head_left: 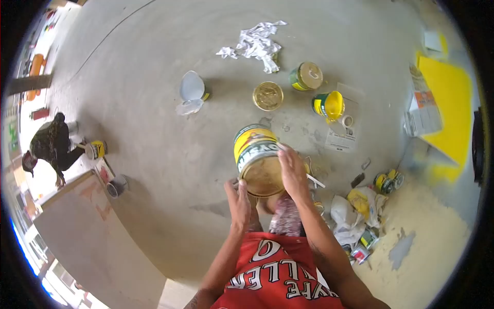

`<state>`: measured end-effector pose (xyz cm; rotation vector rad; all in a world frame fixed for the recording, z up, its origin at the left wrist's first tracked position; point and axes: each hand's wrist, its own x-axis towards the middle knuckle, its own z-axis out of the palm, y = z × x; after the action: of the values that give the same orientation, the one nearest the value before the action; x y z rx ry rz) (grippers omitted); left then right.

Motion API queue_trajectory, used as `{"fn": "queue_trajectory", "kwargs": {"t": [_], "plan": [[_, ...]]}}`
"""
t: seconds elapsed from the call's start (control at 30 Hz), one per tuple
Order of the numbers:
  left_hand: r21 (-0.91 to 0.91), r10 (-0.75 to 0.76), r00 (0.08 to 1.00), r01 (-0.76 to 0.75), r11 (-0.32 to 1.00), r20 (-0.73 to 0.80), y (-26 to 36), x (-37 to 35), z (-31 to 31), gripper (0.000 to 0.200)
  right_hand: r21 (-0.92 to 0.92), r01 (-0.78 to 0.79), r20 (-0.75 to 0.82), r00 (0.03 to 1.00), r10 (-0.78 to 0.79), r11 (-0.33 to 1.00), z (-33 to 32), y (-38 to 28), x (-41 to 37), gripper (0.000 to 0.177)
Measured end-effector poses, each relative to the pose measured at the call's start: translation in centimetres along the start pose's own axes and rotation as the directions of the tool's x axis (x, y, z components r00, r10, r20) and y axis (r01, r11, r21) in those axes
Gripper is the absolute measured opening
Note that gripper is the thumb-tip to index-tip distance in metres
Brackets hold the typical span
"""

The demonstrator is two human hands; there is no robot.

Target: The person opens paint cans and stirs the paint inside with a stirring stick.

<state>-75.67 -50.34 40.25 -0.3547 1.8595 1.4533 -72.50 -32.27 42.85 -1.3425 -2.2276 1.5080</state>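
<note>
A large paint can [256, 149] with a yellow and green label is held in front of my body, tilted so that its flat gold-brown round end faces me. My left hand [239, 200] grips its lower left side. On the right side, the fingers of my right hand [293, 171] press along the wall of the can. A gold-coloured round lid or can top [268, 96] lies on the floor beyond it. Farther right are a closed paint can [310, 75] and an open can with yellow paint [329, 105].
White crumpled cloth or paper [257, 44] lies ahead. At left stand a pale bucket [192, 85] and a large board [92, 232], with a crouching person [51, 144] behind. To the right are plastic bags [350, 219], small cans [388, 181] and a yellow panel [447, 103].
</note>
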Motion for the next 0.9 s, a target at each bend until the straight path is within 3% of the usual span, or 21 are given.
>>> {"fn": "queue_trajectory", "kwargs": {"t": [0.07, 0.1, 0.17, 0.2, 0.3, 0.37, 0.4, 0.5, 0.53, 0.57, 0.63, 0.7, 0.8, 0.87, 0.9], "plan": [[-0.032, -0.064, 0.996, 0.062, 0.998, -0.059, -1.7, 3.5, -1.7, 0.044, 0.17, -0.091, 0.056, 0.995, 0.083, 0.981, 5.8, 3.4, 2.5, 0.039], [-0.043, -0.07, 0.995, 0.067, 0.997, -0.076, -3.4, 5.4, -2.4, 0.044, 0.164, -0.089, 0.074, 0.994, 0.078, 0.982, 8.0, 4.0, 3.7, 0.039], [-0.095, -0.094, 0.983, 0.08, 0.992, -0.156, -6.8, 10.7, -4.0, 0.049, 0.028, 0.008, 0.114, 0.993, -0.011, 1.0, 12.7, 4.9, 6.7, 0.038], [-0.01, -0.105, 0.975, 0.105, 0.994, -0.195, -8.3, 13.3, -5.0, 0.054, 0.028, 0.015, 0.116, 0.993, -0.019, 0.999, 15.4, 6.2, 8.2, 0.038], [-0.126, -0.204, 0.972, 0.189, 0.974, -0.119, -13.6, 22.2, -7.0, 0.062, -0.08, 0.048, 0.168, 0.985, -0.033, 0.996, 22.9, 11.1, 13.5, 0.041], [-0.169, -0.23, 0.965, 0.207, 0.964, -0.128, -14.5, 26.1, -6.1, 0.068, -0.247, 0.009, 0.232, 0.971, 0.05, 0.969, 27.0, 14.6, 16.6, 0.045], [-0.187, -0.263, 0.955, 0.235, 0.954, -0.138, -15.5, 28.2, -5.9, 0.074, -0.269, 0.089, 0.235, 0.972, -0.024, 0.959, 28.9, 16.8, 18.3, 0.046], [-0.31, -0.206, 0.96, 0.14, 0.94, -0.192, -24.5, 35.7, -4.1, 0.061, -0.374, 0.181, 0.269, 0.96, -0.081, 0.91, 32.8, 20.9, 23.1, 0.046], [-0.41, -0.256, 0.961, 0.194, 0.891, -0.103, -21.3, 35.1, -3.4, 0.068, -0.335, 0.248, 0.314, 0.939, -0.141, 0.909, 33.4, 21.9, 24.5, 0.044], [-0.422, -0.254, 0.962, 0.19, 0.886, -0.101, -22.9, 36.3, -3.2, 0.068, -0.342, 0.259, 0.317, 0.937, -0.148, 0.903, 33.8, 23.3, 25.3, 0.044], [-0.453, -0.27, 0.93, 0.358, 0.817, 0.248, -25.3, 38.2, -3.9, 0.099, -0.346, 0.413, 0.352, 0.89, -0.292, 0.843, 34.6, 25.1, 26.7, 0.037], [-0.35, -0.305, 0.899, 0.408, 0.843, 0.313, -25.9, 39.6, -5.8, 0.099, -0.33, 0.481, 0.347, 0.862, -0.369, 0.813, 34.7, 26.1, 27.0, 0.035], [-0.242, 0.002, 1.0, 0.005, 0.97, 0.026, -25.2, 44.2, -9.2, 0.094, -0.357, 0.549, 0.35, 0.829, -0.437, 0.756, 34.4, 26.4, 26.6, 0.033], [-0.458, 0.209, 0.971, -0.237, 0.856, -0.112, -18.0, 45.5, -9.9, 0.093, -0.399, 0.561, 0.339, 0.825, -0.451, 0.725, 34.7, 26.7, 27.1, 0.033], [-0.456, 0.243, 0.965, -0.26, 0.851, -0.096, -15.5, 46.3, -10.2, 0.093, -0.408, 0.574, 0.359, 0.816, -0.453, 0.71, 34.7, 26.7, 27.2, 0.035]]}}
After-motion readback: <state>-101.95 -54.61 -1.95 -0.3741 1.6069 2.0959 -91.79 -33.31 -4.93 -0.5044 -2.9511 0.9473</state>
